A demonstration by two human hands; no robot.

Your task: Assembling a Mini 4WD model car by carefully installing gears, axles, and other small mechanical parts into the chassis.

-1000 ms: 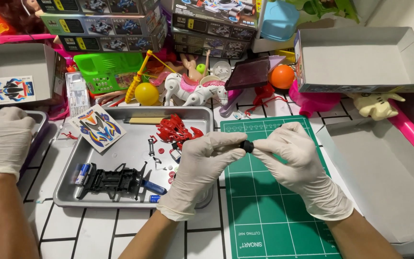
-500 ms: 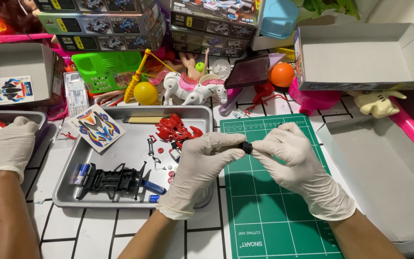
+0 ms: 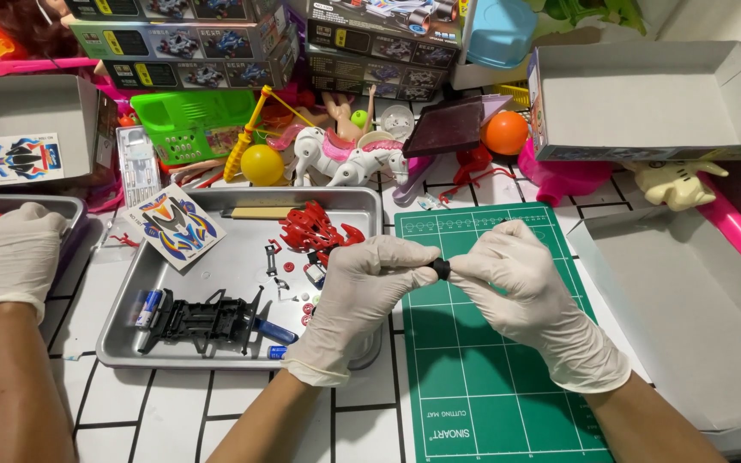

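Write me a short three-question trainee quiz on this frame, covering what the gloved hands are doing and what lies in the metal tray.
1. True or false: the left hand and right hand pinch one small black part between their fingertips.
2. Over which surface is that part held? A) metal tray B) green cutting mat C) grey box lid
3. Fill in: the black chassis lies in the tray's ______ part, nearest the wearer.

Key
1. True.
2. B.
3. Front. The red parts lie farther back; another person's gloved hand rests at far left.
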